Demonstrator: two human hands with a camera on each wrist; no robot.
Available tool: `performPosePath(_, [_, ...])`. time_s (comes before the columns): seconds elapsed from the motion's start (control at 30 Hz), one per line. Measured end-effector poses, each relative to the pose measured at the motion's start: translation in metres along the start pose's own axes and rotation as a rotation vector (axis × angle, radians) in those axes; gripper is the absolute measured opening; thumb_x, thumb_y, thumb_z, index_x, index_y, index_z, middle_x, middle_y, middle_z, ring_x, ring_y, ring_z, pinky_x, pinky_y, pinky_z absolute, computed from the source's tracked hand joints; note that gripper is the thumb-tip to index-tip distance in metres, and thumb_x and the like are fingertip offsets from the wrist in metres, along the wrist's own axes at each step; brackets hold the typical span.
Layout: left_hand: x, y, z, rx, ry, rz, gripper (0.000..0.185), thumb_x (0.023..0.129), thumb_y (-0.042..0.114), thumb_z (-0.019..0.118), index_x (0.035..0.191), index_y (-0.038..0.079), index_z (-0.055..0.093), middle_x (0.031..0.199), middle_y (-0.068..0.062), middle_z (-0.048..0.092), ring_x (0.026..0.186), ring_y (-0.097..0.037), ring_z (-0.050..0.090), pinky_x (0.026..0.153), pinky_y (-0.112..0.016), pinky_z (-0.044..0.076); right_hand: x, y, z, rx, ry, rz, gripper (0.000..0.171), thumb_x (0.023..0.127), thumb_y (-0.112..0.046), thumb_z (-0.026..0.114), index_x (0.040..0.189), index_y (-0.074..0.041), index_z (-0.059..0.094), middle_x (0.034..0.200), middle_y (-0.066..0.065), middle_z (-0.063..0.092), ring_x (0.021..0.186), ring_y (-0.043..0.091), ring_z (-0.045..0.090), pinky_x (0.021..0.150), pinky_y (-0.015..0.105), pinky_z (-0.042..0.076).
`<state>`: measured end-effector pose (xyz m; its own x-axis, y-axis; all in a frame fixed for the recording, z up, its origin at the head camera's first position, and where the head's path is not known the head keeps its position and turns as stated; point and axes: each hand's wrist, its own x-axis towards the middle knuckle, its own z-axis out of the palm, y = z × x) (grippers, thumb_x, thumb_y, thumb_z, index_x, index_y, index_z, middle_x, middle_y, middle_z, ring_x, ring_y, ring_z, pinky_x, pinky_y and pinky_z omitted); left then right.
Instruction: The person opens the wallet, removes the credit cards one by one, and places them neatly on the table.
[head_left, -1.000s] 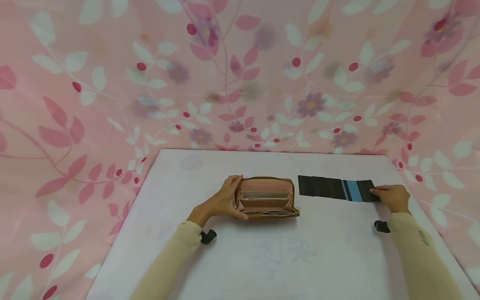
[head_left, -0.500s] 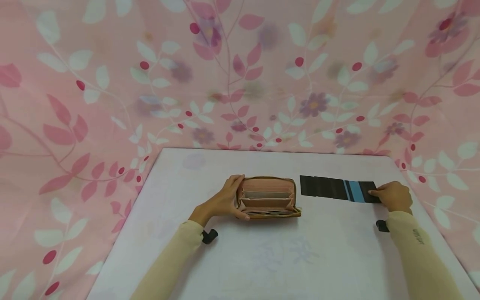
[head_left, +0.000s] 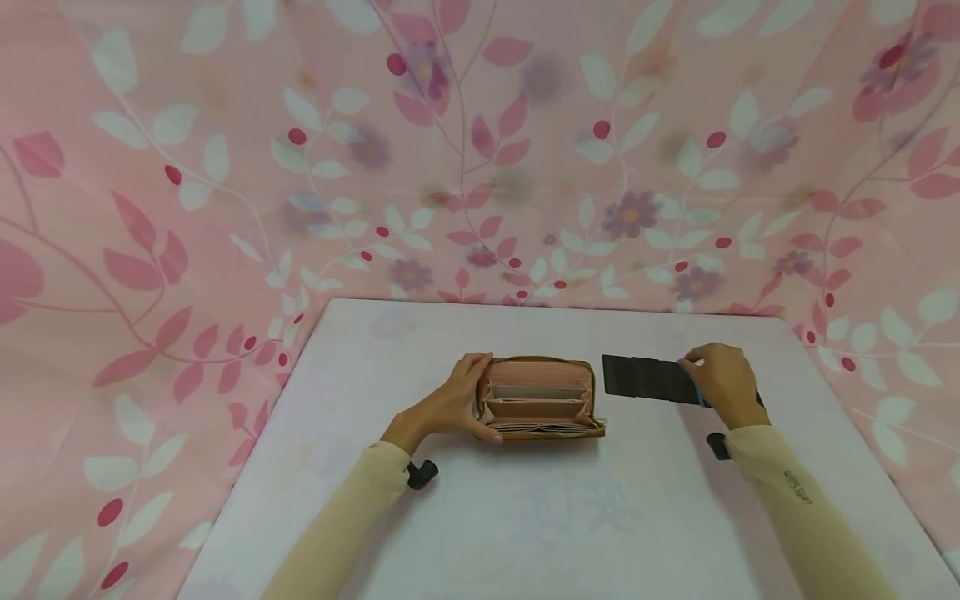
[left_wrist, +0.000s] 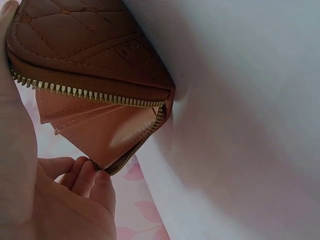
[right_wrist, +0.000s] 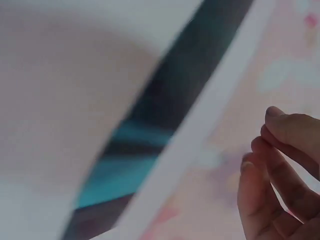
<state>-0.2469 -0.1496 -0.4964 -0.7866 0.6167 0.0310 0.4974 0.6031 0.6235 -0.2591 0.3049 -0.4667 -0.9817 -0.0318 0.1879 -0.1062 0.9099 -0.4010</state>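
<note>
A brown zip-around wallet (head_left: 536,372) stands unzipped on the table, its pink lining and pockets facing up. My left hand (head_left: 444,403) grips its left end, thumb at the near edge and fingers at the far edge. Up close in the left wrist view, its quilted cover (left_wrist: 90,40) and brass zip teeth (left_wrist: 90,95) show. To the right lies a row of overlapping dark cards (head_left: 648,380), one with blue bands (right_wrist: 120,175). Above that row hovers my right hand (head_left: 724,383), fingers loosely curled, thumb near the forefinger, nothing held; it hides part of the row in the head view.
The white table (head_left: 465,517) carries a faint flower print. Pink floral cloth (head_left: 480,167) hangs behind it and at both sides. Black straps (head_left: 423,475) show at both wrists below the beige sleeves (head_left: 333,521).
My right hand has left the right end of the card row and moved left over the banded card. The left hand keeps its grip on the wallet. The view has shifted slightly.
</note>
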Motion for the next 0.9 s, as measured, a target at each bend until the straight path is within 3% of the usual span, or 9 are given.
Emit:
performPosePath(0.13, [-0.001, -0.001, 0.000, 0.008, 0.003, 0.007, 0.138, 0.058, 0.066, 0.084, 0.157, 0.010, 0.007, 0.152, -0.005, 0.016, 0.137, -0.017, 0.020, 0.109, -0.039, 0.032, -0.004, -0.062, 0.006, 0.034, 0.061, -0.170, 0.013, 0.085, -0.014, 0.076, 0.085, -0.002, 0.079, 0.088, 0.018, 0.071, 0.074, 0.032, 0.066, 0.062, 0.048, 0.052])
performPosePath(0.27, [-0.001, -0.001, 0.001, 0.012, -0.004, 0.012, 0.138, 0.058, 0.068, 0.083, 0.157, 0.011, 0.006, 0.152, -0.005, 0.015, 0.136, -0.017, 0.020, 0.109, -0.039, 0.032, -0.022, -0.114, 0.014, 0.060, 0.043, -0.343, 0.007, 0.083, -0.013, 0.079, 0.079, -0.007, 0.078, 0.078, 0.006, 0.068, 0.062, 0.015, 0.059, 0.054, 0.034, 0.049])
performPosePath(0.4, [0.000, -0.001, 0.001, 0.012, 0.001, 0.019, 0.138, 0.058, 0.067, 0.083, 0.157, 0.011, 0.006, 0.151, -0.004, 0.015, 0.135, -0.016, 0.021, 0.109, -0.038, 0.032, -0.041, -0.149, 0.023, 0.103, -0.006, -0.518, 0.006, 0.079, -0.011, 0.082, 0.080, -0.010, 0.076, 0.074, -0.001, 0.065, 0.059, 0.007, 0.053, 0.052, 0.024, 0.045])
performPosePath(0.57, [0.000, 0.000, 0.000, 0.019, 0.001, 0.013, 0.138, 0.058, 0.067, 0.083, 0.157, 0.011, 0.006, 0.151, -0.004, 0.015, 0.135, -0.016, 0.020, 0.110, -0.038, 0.031, -0.055, -0.167, 0.033, 0.141, -0.134, -0.621, 0.011, 0.076, -0.003, 0.082, 0.083, -0.010, 0.076, 0.079, -0.003, 0.067, 0.066, 0.007, 0.058, 0.058, 0.021, 0.048])
performPosePath(0.73, [-0.001, 0.001, 0.000, 0.014, -0.006, -0.006, 0.139, 0.056, 0.069, 0.083, 0.158, 0.012, 0.006, 0.152, -0.004, 0.013, 0.136, -0.016, 0.019, 0.110, -0.038, 0.032, -0.059, -0.171, 0.039, 0.074, -0.234, -0.646, 0.012, 0.079, 0.000, 0.079, 0.078, -0.012, 0.075, 0.076, -0.005, 0.066, 0.067, 0.005, 0.057, 0.060, 0.023, 0.048])
performPosePath(0.9, [-0.001, 0.002, 0.001, -0.004, -0.004, 0.004, 0.140, 0.056, 0.068, 0.083, 0.157, 0.011, 0.005, 0.154, -0.003, 0.012, 0.137, -0.017, 0.018, 0.109, -0.039, 0.032, -0.058, -0.177, 0.041, -0.040, -0.254, -0.642, 0.018, 0.079, 0.001, 0.076, 0.068, -0.014, 0.072, 0.066, -0.007, 0.063, 0.058, 0.004, 0.048, 0.053, 0.024, 0.045])
